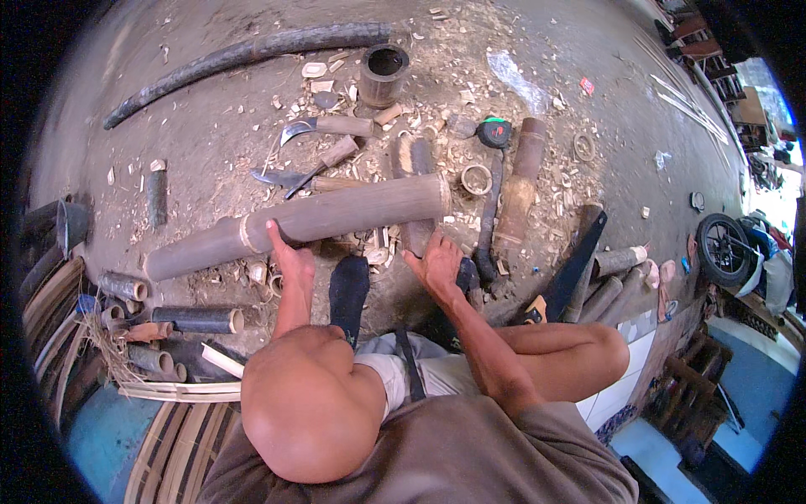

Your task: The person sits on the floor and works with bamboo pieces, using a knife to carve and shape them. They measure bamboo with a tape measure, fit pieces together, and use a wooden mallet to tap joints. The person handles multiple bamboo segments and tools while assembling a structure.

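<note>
— Hands, where are they?
— I see my left hand clasping the long brown bamboo pole lying across the dirt floor; my right hand rests open beside it.

Two curved knives lie among wood chips on the dirt floor, near a hollow bamboo ring, a tape measure and a handsaw.

A single head-worn fisheye view looks steeply down, close over the lap, onto the littered ground ahead.
</note>
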A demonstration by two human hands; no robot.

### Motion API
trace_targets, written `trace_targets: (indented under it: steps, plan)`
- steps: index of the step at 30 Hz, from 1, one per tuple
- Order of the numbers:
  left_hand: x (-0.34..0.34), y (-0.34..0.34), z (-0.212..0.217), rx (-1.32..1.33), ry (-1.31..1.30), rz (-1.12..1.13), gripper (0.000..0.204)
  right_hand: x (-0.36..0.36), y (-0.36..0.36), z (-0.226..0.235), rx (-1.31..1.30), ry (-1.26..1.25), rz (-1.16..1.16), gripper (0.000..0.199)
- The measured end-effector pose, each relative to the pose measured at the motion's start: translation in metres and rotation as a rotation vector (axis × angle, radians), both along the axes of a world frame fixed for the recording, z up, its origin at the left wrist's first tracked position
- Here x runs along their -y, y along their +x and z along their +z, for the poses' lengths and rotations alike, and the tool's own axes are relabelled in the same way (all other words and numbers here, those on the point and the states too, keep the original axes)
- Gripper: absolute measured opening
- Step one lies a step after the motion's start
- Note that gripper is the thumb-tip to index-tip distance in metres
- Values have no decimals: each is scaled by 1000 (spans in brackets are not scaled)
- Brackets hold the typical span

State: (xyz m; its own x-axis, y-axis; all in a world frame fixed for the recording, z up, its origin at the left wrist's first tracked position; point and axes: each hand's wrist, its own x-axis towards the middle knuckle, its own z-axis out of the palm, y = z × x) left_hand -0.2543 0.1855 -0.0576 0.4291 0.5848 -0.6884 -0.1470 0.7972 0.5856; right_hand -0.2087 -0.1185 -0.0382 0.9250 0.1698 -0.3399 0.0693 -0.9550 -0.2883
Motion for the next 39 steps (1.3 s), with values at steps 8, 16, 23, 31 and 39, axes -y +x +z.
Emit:
trace_targets:
  steps: [8,16,23,31,39]
  plan:
    - [-1,-16,-7,-23,73,-59,79,6,-4,7,-81,10,62,102]
    - [1,-20,-8,-2,50,7,84,6,-9,-6,18,63,82,84]
    - [6,-13,5,-31,50,-56,88,19,-3,-9,60,70,134,75]
    - [4,-14,-3,-32,35,-94,88,78,83,32,-28,386,-109,42]
    - [3,-19,-19,-223,45,-75,98,96,223,-16,526,165,-98,55]
